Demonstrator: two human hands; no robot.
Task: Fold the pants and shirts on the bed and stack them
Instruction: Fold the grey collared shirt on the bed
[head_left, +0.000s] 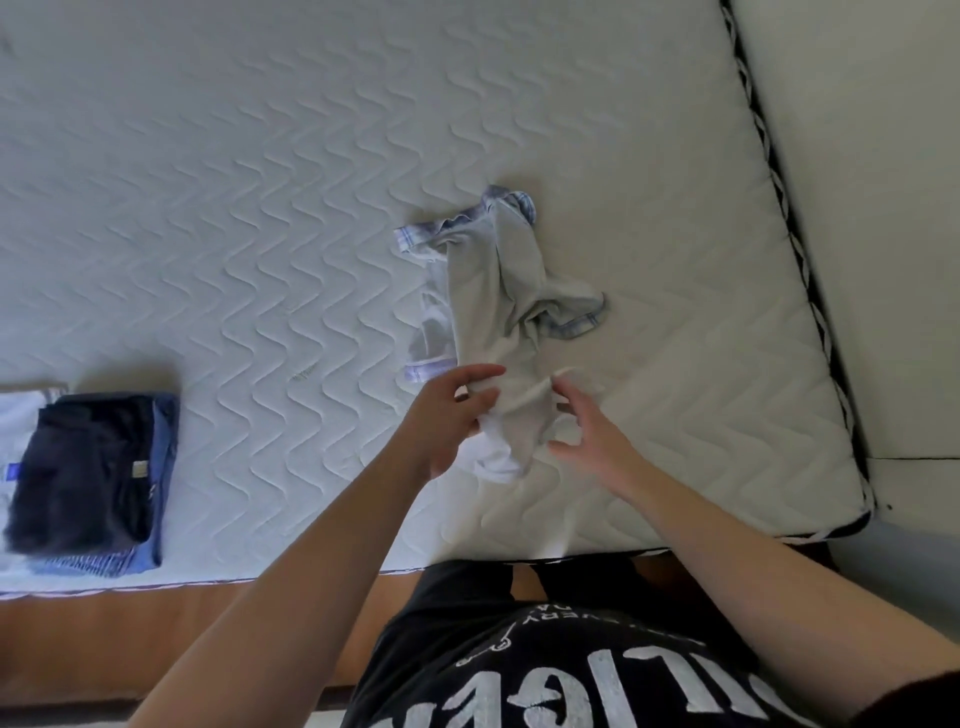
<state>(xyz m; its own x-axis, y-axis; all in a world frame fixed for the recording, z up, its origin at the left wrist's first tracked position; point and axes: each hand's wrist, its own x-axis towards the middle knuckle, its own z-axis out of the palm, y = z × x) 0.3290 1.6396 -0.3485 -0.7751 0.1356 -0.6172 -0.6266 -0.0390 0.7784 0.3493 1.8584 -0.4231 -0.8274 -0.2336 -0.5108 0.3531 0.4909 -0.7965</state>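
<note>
A crumpled white shirt (493, 301) with pale blue trim on collar and sleeves lies on the quilted white mattress (260, 234), right of centre. My left hand (452, 421) grips the shirt's near hem, fingers curled into the fabric. My right hand (587, 431) touches the same hem from the right, thumb and fingers spread around a bunched fold. At the left edge sits a stack of folded clothes (88, 473): a dark garment on top, blue ones beneath, white fabric under and beside them.
The mattress's black-and-white piped edge (795, 249) runs down the right side, with a pale wall or floor beyond it. A wooden bed frame (208, 618) shows along the near edge. My black printed T-shirt fills the bottom of the view.
</note>
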